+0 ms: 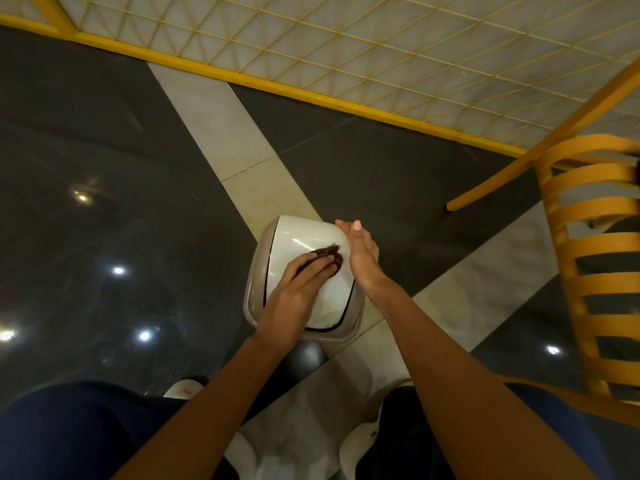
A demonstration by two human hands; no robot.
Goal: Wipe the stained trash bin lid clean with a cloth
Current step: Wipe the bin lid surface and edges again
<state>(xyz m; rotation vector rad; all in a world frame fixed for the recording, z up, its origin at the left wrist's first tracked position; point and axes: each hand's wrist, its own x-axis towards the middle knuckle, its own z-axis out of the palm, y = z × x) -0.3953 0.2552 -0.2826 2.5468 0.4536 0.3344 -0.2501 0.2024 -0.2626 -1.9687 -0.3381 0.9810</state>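
We see the white lid (304,237) on its bin (251,299), which stands on the floor (104,150) just ahead of our shoes (183,388). Mid-lid, our left hand (294,289) presses a brown cloth (329,252) under nearly straight fingers (311,263). Our right hand (362,258) stands edge-on against the lid's right side, fingers straight, gripping nothing. A yellow chair (595,237) stands well right of the lid.

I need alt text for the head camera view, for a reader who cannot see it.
Seen from above, a person's left hand presses a dark brown cloth on the white lid of a trash bin, while the right hand rests against the lid's right side. The bin stands on a dark floor near a yellow chair.
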